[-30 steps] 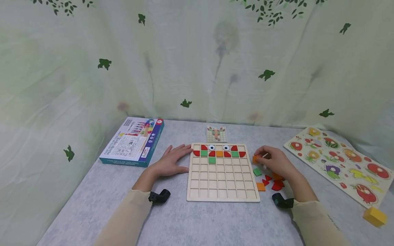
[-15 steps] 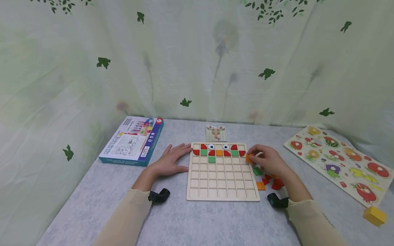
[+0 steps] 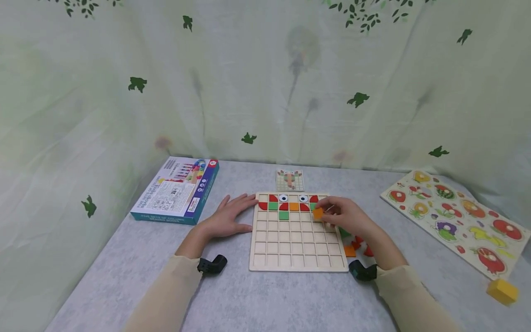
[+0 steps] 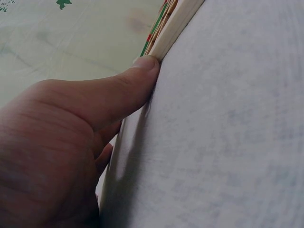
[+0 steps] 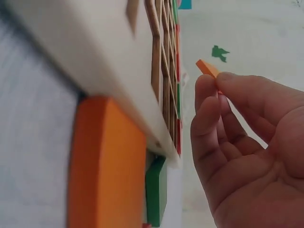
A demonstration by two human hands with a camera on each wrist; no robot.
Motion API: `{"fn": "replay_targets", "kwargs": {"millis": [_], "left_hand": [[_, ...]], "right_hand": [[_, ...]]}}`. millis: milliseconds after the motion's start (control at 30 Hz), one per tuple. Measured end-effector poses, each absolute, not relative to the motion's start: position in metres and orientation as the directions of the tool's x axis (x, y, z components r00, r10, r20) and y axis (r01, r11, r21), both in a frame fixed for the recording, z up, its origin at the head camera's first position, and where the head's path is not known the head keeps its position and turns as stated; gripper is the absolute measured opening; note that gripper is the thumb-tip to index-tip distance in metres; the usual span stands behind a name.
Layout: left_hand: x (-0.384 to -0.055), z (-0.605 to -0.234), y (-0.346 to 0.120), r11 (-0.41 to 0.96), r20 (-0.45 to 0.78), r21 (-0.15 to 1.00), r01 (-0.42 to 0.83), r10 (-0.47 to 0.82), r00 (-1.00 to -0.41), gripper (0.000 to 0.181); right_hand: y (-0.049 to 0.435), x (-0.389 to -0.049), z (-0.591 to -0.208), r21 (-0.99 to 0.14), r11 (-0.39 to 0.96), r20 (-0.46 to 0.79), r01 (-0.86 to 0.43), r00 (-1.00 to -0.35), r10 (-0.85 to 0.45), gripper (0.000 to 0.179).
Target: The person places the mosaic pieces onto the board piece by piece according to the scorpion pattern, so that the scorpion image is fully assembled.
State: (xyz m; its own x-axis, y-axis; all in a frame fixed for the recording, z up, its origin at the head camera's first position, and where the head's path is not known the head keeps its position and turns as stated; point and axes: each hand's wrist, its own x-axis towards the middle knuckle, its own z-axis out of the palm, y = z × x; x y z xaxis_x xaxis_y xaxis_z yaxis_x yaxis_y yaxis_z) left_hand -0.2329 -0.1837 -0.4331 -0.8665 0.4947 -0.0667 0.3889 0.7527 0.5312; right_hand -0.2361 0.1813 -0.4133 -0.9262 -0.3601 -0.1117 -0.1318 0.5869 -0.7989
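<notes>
A wooden grid board [image 3: 286,251] lies flat on the table, its top rows partly filled with red, green and orange tiles and two eye tiles. My right hand [image 3: 346,216] is over the board's upper right part, pinching an orange square tile [image 3: 318,213] between thumb and fingers. In the right wrist view the pinched tile [image 5: 207,68] shows raised above the board's surface. My left hand [image 3: 226,217] rests on the table with straight fingers, fingertips and thumb at the board's left edge. The left wrist view shows the thumb [image 4: 142,66] against that edge.
Loose tiles lie right of the board, among them an orange tile [image 3: 350,251] and a green tile [image 5: 156,190]. A small pattern card [image 3: 290,180] lies behind the board. A box [image 3: 176,190] stands left, a fruit puzzle board [image 3: 456,216] and yellow block [image 3: 502,291] right.
My right hand has carried the orange tile leftward from beside the board to over its upper right cells. My left hand has stayed at the board's left edge.
</notes>
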Motion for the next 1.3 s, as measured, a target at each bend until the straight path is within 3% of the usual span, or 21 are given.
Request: {"fn": "replay_targets", "kwargs": {"millis": [533,1300], "left_hand": [[-0.236,-0.436,-0.184,0.750,-0.057,0.524,0.404,0.504,-0.862,0.077],[-0.236,-0.437,-0.184,0.746,-0.055,0.530,0.403,0.505,-0.861,0.078]], "right_hand": [[0.163,-0.240,-0.399,-0.782,0.588,-0.095,-0.208,-0.891,-0.443,0.027],[0.133,-0.250,-0.414,-0.709,0.661,-0.120,-0.246,-0.882,-0.456,0.021]]}}
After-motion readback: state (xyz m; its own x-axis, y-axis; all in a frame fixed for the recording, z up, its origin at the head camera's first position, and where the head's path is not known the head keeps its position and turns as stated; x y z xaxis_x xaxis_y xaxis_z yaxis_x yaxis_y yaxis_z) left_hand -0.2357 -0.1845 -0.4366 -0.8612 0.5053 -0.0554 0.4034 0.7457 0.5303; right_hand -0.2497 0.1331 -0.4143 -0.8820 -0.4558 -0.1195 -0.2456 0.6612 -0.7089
